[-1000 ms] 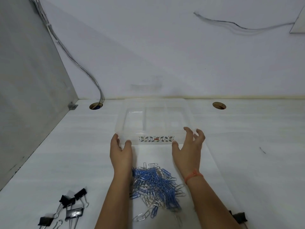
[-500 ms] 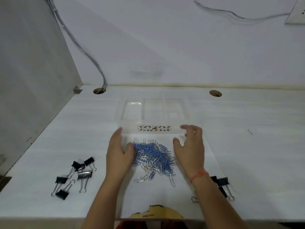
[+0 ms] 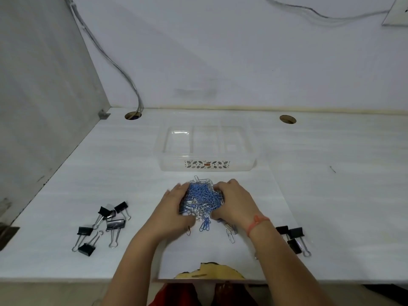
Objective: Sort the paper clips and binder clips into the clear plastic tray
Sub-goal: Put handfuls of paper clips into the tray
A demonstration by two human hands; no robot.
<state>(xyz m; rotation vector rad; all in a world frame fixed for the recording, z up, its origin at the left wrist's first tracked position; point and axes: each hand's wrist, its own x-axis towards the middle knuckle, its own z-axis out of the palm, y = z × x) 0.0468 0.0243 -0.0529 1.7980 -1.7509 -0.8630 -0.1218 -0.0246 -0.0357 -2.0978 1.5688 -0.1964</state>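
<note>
Hands cupped round the paper clips (image 3: 204,200), one each side: left hand (image 3: 171,214) pressing in from the left, right hand (image 3: 235,205) from the right, fingers curled into the blue and silver heap, pile squeezed between both palms. Orange thread band (image 3: 257,224) on the right wrist. Few stray clips (image 3: 229,234) loose on the desk just below the heap, near the right wrist. Beyond the heap, close but apart, tray (image 3: 206,166) standing clear and three-celled, all cells bare, leaf sticker on its near wall. Nothing between heap and tray. Left of the hands, well apart, black binder clips (image 3: 103,225) scattered. Right, beside the forearm, more binder clips (image 3: 292,236), partly hidden by the arm. Far back, two cable holes (image 3: 287,119) in the desk (image 3: 331,195), cables (image 3: 123,74) running down the wall into the left one.
</note>
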